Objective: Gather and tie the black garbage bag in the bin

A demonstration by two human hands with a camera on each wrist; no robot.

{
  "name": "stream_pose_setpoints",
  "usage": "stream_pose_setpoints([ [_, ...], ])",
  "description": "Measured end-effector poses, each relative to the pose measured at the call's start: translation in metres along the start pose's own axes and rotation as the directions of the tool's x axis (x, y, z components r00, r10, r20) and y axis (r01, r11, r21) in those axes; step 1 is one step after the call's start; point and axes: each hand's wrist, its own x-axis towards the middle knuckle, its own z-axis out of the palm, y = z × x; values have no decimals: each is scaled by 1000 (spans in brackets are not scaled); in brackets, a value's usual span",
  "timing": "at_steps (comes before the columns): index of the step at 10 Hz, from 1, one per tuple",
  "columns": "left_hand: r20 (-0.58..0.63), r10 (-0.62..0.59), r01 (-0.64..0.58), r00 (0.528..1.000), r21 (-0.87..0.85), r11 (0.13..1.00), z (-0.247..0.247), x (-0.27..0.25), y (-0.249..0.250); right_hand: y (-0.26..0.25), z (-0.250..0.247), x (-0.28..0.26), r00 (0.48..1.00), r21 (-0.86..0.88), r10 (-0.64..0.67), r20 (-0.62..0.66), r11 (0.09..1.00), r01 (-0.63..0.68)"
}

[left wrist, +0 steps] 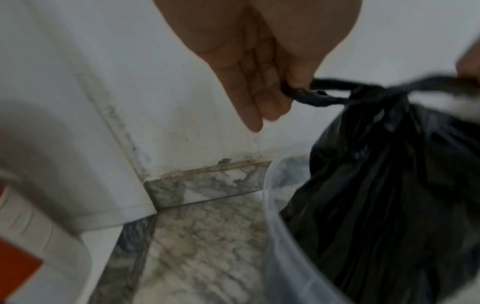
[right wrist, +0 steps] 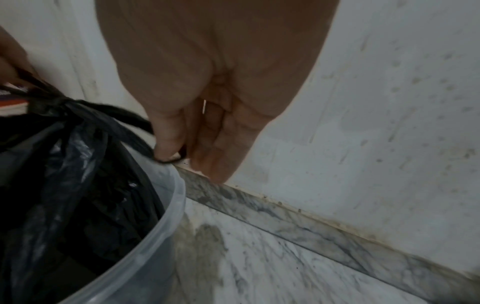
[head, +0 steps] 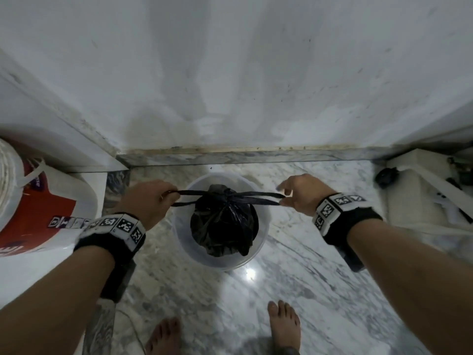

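Marble floor [head: 294, 265], with a red-and-white bucket [head: 46, 208] at 9 o'clock. At centre, translucent bin [head: 263, 226] holding the black garbage bag [head: 225, 226], neck gathered into a knot [head: 229, 194]. Left hand [head: 148, 201] at 9 o'clock of the knot, pinching one tie strand; right hand [head: 303, 194] at 3 o'clock, pinching the other; remaining fingers loosely extended.
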Motion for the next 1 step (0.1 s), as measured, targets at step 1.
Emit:
stream_pose_setpoints([
  [1,-17,-172,159,985,-298,941,2,-12,17,0,-5,-25,999,77,45,16,996,-46],
])
